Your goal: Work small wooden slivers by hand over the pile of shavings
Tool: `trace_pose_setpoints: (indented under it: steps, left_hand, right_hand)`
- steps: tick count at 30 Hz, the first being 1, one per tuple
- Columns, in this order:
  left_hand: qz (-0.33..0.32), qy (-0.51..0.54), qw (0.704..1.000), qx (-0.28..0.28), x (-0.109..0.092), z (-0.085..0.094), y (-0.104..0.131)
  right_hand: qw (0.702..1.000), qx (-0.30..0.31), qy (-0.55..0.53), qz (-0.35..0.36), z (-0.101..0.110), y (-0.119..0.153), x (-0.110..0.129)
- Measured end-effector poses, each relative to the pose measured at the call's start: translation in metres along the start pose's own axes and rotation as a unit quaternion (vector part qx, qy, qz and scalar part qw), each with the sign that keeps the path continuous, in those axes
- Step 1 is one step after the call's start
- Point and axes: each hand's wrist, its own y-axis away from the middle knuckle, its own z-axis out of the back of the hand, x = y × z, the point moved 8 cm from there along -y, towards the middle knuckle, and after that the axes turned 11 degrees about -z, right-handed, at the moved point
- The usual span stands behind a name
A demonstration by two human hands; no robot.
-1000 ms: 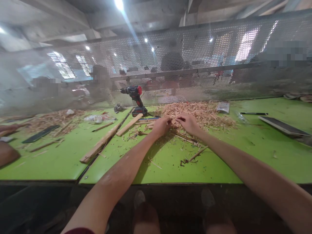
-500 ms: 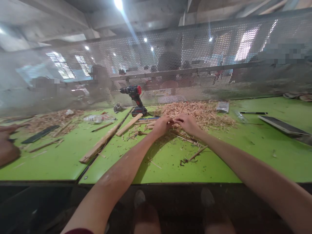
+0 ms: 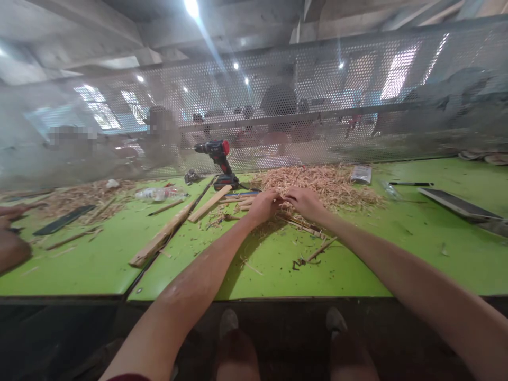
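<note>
My left hand point(image 3: 263, 207) and my right hand point(image 3: 305, 203) are close together over the near edge of a pile of wood shavings point(image 3: 333, 182). The fingers of both are pinched together, fingertips nearly meeting; whatever lies between them is too small to make out. Thin wooden sticks point(image 3: 307, 227) lie on the green table point(image 3: 297, 280) just below my hands. To the left of my left hand are a flat wooden strip point(image 3: 210, 204) and some short wood pieces point(image 3: 238, 200).
A cordless drill point(image 3: 219, 161) stands behind the strips, before a perforated screen point(image 3: 325, 132). Leftward lie a long board point(image 3: 161, 238), a plastic bottle point(image 3: 159, 194) and another person's arm point(image 3: 11, 248). On the right are a pen point(image 3: 410, 184), a tablet-like object point(image 3: 460, 203) and a small packet point(image 3: 361, 174).
</note>
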Motion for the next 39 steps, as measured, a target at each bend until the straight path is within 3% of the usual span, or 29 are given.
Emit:
trace_pose_setpoints:
  steps: [11,17,24,39]
  left_hand:
    - [0.0,-0.002,1.0,0.009,-0.007,0.003,-0.004]
    - [-0.005,0.0,1.0,0.012,-0.011,0.008,-0.003]
    - [-0.015,-0.016,1.0,-0.012,-0.007,0.006,-0.001]
    - [0.051,0.025,0.998,-0.031,0.007,0.002,0.0]
  right_hand:
    - [0.997,-0.009,-0.072,-0.024,0.003,0.001,-0.002]
    - [0.991,0.016,-0.112,-0.073,-0.001,0.0,-0.009]
    - [0.998,0.042,0.019,-0.041,0.007,0.004,0.006]
    - [0.994,0.033,0.089,-0.046,0.008,0.005,0.008]
